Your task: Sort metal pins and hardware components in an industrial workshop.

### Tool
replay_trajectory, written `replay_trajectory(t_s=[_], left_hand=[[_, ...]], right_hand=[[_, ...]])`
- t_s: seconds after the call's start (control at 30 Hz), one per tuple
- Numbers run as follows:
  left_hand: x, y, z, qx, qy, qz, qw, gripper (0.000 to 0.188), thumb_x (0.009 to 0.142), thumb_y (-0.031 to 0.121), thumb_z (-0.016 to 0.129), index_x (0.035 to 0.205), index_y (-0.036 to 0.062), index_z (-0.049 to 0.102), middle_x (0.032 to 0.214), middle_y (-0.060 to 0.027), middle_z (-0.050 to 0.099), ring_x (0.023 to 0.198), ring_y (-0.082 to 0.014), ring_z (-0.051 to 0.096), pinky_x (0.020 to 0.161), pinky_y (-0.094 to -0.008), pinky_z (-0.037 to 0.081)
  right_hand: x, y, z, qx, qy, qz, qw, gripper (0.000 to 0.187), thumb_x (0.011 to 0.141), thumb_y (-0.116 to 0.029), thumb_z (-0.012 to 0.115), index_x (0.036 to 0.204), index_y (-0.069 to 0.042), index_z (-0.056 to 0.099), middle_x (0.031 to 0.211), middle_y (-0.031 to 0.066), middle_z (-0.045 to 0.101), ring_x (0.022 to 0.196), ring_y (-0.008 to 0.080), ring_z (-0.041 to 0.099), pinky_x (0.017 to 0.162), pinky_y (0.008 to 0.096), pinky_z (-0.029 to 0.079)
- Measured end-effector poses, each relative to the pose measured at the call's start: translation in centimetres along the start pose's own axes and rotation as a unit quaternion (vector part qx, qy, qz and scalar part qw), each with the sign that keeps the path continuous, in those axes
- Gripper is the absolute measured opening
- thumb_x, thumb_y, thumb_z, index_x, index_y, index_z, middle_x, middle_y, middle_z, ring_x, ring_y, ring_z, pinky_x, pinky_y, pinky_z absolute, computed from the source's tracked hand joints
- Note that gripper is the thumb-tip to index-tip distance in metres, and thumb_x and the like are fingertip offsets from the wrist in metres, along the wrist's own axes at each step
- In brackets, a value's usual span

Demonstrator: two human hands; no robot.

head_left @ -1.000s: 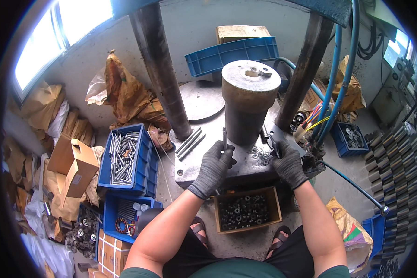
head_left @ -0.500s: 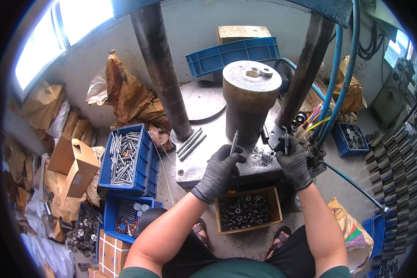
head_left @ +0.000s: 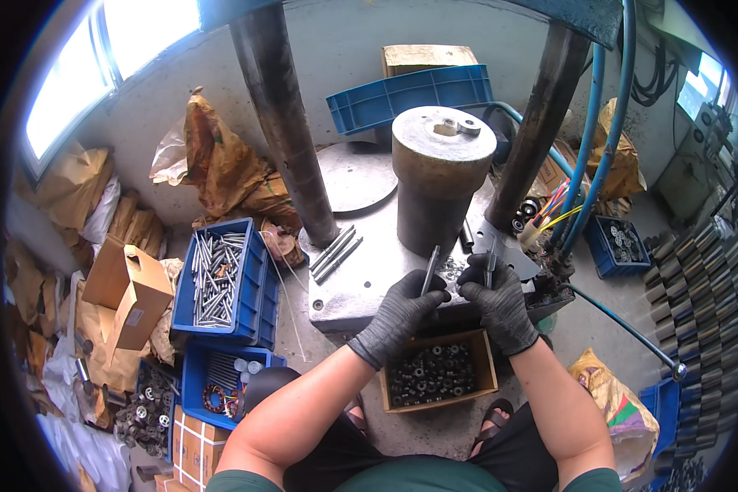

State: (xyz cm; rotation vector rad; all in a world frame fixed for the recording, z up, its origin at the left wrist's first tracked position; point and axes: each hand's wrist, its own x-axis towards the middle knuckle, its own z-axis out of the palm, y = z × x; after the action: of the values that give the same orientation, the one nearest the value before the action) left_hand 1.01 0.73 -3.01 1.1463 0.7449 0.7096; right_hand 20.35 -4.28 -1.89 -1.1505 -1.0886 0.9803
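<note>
My left hand, in a dark grey glove, is closed round a thin metal shaft that points up and away from me. Close beside it on the right, my gloved right hand grips a slim metal tool with a narrow pointed tip; its exact kind is unclear. Both hands are over the front of a metal press table, apart from each other. Behind them a thick steel cylinder stands upright, a small ring on its top. Several similar shafts lie on the table's left side.
Below my hands a wooden box holds small dark metal parts. A blue crate full of shafts stands at the left. Two steel columns flank the cylinder. Blue hoses hang at the right.
My hands have come closer together, the left moving right with the shaft and the right moving left with the slim tool. The tool's hooked end no longer shows the same way.
</note>
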Motion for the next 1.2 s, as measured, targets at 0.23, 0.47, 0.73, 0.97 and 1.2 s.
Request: replay_trajectory(t_s=[0.23, 0.47, 0.73, 0.97, 1.2], left_hand=[[-0.9, 0.1, 0.9, 0.018, -0.027, 0.036, 0.999, 0.033, 0.098, 0.024, 0.071, 0.121, 0.0034, 0.059, 0.104, -0.005, 0.068, 0.09, -0.0115, 0.063, 0.079, -0.0279, 0.055], [-1.1, 0.4, 1.2, -0.004, -0.022, 0.033, 0.999, 0.031, 0.099, 0.024, 0.068, 0.119, 0.0016, 0.061, 0.099, -0.004, 0.067, 0.087, -0.0109, 0.063, 0.076, -0.0265, 0.054], [-0.7, 2.3, -0.8, -0.096, 0.059, -0.054, 0.992, 0.021, 0.099, 0.025, 0.061, 0.104, 0.0049, 0.062, 0.081, -0.0038, 0.062, 0.063, -0.0112, 0.058, 0.054, -0.0257, 0.049], [-0.7, 2.3, -1.0, -0.148, 0.094, -0.066, 0.982, 0.014, 0.092, 0.02, 0.063, 0.095, 0.0068, 0.062, 0.07, -0.0028, 0.057, 0.053, -0.0115, 0.05, 0.047, -0.0257, 0.044], [-0.5, 1.7, -0.9, -0.132, 0.088, -0.044, 0.986, 0.011, 0.092, 0.019, 0.064, 0.094, 0.0079, 0.061, 0.067, -0.0015, 0.055, 0.053, -0.0112, 0.049, 0.049, -0.0252, 0.043]], right_hand=[[-1.8, -0.5, 1.4, 0.006, -0.012, 0.01, 1.0, 0.036, 0.087, 0.004, 0.07, 0.121, -0.003, 0.062, 0.098, 0.0034, 0.068, 0.093, 0.0136, 0.065, 0.087, 0.0295, 0.055], [-2.1, -0.6, 0.8, -0.03, 0.002, 0.062, 0.998, 0.045, 0.087, -0.003, 0.073, 0.13, -0.003, 0.059, 0.104, 0.0027, 0.064, 0.096, 0.0103, 0.061, 0.088, 0.0294, 0.053], [-3.4, -3.6, -0.6, -0.302, -0.074, -0.044, 0.95, 0.057, 0.079, -0.004, 0.071, 0.134, -0.007, 0.057, 0.107, 0.0129, 0.064, 0.107, 0.0251, 0.06, 0.095, 0.0376, 0.05], [-3.1, -4.2, -1.0, -0.518, -0.06, -0.272, 0.809, 0.063, 0.067, 0.002, 0.063, 0.128, -0.013, 0.065, 0.116, 0.0144, 0.067, 0.101, 0.0414, 0.061, 0.093, 0.0523, 0.049], [-2.9, -4.2, -1.1, -0.528, -0.057, -0.285, 0.798, 0.057, 0.068, 0.0, 0.065, 0.123, -0.013, 0.068, 0.113, 0.0124, 0.068, 0.099, 0.0397, 0.063, 0.09, 0.0504, 0.051]])
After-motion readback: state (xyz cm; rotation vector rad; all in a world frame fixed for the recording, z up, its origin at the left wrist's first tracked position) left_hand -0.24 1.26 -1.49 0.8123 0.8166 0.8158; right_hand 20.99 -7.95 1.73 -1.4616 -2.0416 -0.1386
